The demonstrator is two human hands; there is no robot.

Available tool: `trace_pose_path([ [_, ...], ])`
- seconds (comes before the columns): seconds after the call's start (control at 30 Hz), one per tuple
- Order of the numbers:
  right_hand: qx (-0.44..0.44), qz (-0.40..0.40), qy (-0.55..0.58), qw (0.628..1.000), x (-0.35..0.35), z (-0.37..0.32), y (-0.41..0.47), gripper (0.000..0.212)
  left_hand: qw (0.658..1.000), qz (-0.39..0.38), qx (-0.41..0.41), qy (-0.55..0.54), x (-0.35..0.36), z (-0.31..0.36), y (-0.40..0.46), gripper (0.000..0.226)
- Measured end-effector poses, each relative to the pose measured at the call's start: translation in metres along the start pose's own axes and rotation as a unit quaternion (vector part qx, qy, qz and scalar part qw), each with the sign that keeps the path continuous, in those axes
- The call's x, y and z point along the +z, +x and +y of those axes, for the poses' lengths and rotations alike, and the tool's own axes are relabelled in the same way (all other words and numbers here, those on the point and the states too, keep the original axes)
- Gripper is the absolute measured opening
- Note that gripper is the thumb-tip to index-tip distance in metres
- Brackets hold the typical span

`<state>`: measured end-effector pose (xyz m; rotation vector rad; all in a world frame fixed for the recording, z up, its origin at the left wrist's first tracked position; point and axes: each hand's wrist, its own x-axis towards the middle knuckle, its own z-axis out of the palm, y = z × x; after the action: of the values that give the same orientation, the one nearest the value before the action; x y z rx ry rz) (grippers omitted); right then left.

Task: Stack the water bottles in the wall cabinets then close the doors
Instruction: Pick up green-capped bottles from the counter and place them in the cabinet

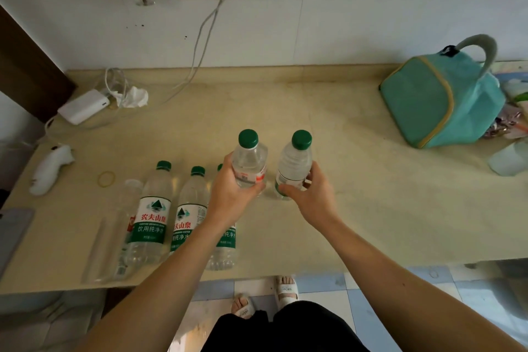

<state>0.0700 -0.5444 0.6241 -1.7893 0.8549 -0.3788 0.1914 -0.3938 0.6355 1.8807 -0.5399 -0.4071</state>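
I hold two clear water bottles with green caps above the beige counter [357, 180]. My left hand [231, 197] grips the left bottle [248, 160] round its lower body. Fingers of my right hand [310, 194] curl round the right bottle [295, 163] from the right side. Three more green-capped bottles stand in a row near the front edge: one at the left [153, 211], one in the middle [188, 208], and a third [225, 248] mostly hidden behind my left forearm. An uncapped clear bottle [128, 226] stands left of them. No wall cabinet is in view.
A teal bag [440, 100] sits at the back right, a pale cup [507, 158] in front of it. A white power bank [84, 106] with cables and a tissue lies back left. A white object [50, 168] and a rubber band [106, 178] lie at the left.
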Motion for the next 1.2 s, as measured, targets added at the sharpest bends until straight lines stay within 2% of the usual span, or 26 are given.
trace_pose_path([
  [0.27, -0.043, 0.073, 0.036, 0.996, -0.018, -0.041, -0.026, 0.055, 0.999, 0.006, 0.038, -0.032, -0.023, 0.036, 0.001, 0.065],
  [0.53, -0.172, 0.153, 0.117, 0.966, -0.071, -0.148, -0.034, 0.055, 0.977, 0.02, 0.183, -0.106, -0.045, 0.152, 0.01, 0.059],
  [0.8, -0.305, 0.189, 0.156, 0.921, -0.156, -0.265, -0.036, 0.053, 0.931, 0.071, 0.333, -0.128, -0.064, 0.301, 0.015, 0.056],
  [1.0, -0.409, 0.213, 0.17, 0.871, -0.222, -0.356, -0.042, 0.039, 0.889, 0.098, 0.416, -0.162, -0.077, 0.412, 0.013, 0.056],
  [1.2, -0.488, 0.212, 0.186, 0.826, -0.282, -0.444, -0.042, 0.044, 0.841, 0.127, 0.505, -0.147, -0.094, 0.512, 0.012, 0.05],
])
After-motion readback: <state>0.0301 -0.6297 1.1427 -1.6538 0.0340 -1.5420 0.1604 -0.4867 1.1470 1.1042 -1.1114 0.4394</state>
